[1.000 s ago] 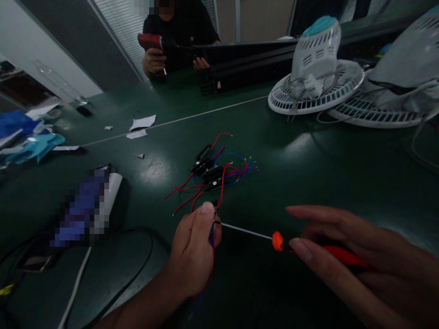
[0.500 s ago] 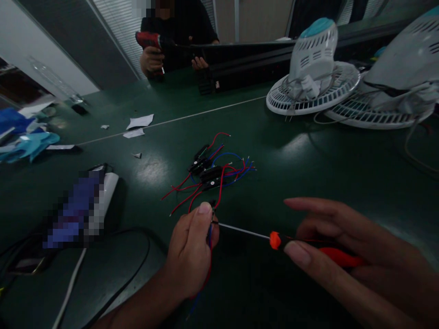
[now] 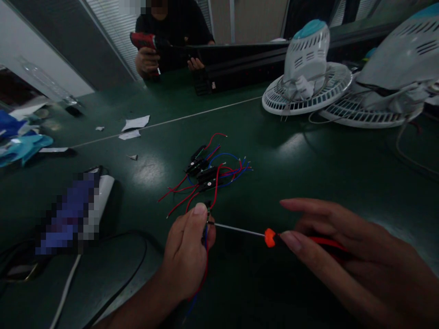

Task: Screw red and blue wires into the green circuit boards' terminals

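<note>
My left hand (image 3: 188, 251) pinches a small black wired module between thumb and fingers, most of it hidden by them; red and blue wires (image 3: 206, 262) hang below. A screwdriver (image 3: 270, 238) with an orange-and-black handle lies level, its thin shaft reaching left to the module's side. Around that handle is my right hand (image 3: 343, 246), thumb against its front end and index finger stretched out above it. The exact contact at the tip is too small to make out. Just beyond my left hand, several similar black modules (image 3: 208, 183) with red and blue wires lie in a loose pile.
On the green table (image 3: 164, 173), a pixelated device (image 3: 70, 212) and cables lie left. White fan parts (image 3: 305, 87) stand back right. Paper scraps (image 3: 136, 122) and blue plastic (image 3: 25, 146) lie back left. Across the table, a person holds a red power drill (image 3: 142, 41) by a long black panel (image 3: 240, 68).
The whole view has shifted slightly, moving things a little left. The screwdriver's handle appears turned within my right hand, while its tip stays at the module. My left hand keeps its hold.
</note>
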The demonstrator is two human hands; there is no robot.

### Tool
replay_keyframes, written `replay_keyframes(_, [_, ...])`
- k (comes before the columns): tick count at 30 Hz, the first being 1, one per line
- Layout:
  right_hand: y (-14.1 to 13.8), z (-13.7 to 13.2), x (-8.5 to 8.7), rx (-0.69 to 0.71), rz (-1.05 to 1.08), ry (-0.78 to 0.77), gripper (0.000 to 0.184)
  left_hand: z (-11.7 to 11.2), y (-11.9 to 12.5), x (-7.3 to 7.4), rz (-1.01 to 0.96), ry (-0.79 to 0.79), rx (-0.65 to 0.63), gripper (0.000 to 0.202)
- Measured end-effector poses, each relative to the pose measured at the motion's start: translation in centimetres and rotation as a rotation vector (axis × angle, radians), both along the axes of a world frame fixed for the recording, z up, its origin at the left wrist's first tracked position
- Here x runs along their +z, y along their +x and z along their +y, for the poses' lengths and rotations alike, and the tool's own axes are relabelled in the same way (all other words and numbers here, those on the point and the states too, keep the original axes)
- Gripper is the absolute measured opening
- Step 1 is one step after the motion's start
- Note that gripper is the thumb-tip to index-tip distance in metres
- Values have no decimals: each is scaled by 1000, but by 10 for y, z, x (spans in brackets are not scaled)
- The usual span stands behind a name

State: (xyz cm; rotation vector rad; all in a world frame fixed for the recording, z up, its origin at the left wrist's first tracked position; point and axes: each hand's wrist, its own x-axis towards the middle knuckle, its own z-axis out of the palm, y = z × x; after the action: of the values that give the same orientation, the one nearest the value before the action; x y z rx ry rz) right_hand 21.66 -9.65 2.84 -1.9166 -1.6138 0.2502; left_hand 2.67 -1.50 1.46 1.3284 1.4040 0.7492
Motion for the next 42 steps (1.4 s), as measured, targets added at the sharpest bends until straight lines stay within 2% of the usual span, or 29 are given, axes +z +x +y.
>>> replay_keyframes(3, [4, -1, -1, -8, 23, -1, 42, -1, -1, -1, 10, 13, -21, 49])
replay_keyframes(7, [10, -3, -4, 112, 121, 27, 29, 0, -2, -4, -1, 15, -30, 51])
replay_keyframes(12, [12, -4, -3, 184, 187, 54, 25, 1, -2, -4, -36, 28, -32, 53])
replay_keyframes(15, [11, -2, 0, 264, 216, -21, 22, 1, -2, -2, -15, 17, -25, 53])
replay_keyframes(18, [9, 2, 4, 301, 171, -91, 28, 1, -1, -2, -8, 10, -9, 52])
replay_keyframes(21, [8, 5, 4, 287, 132, -98, 31, 1, -1, -3, -26, 7, -14, 51])
replay_keyframes(25, [10, 2, 0, 296, 181, -72, 24, 0, -2, -3, -20, 2, -5, 51])
replay_keyframes(35, [11, -2, -5, 160, 221, 15, 22, -1, -3, -5, -35, 13, -28, 54])
replay_keyframes(42, [7, -10, -11, 17, 280, -84, 34, 1, 0, 0, 37, 66, -72, 54])
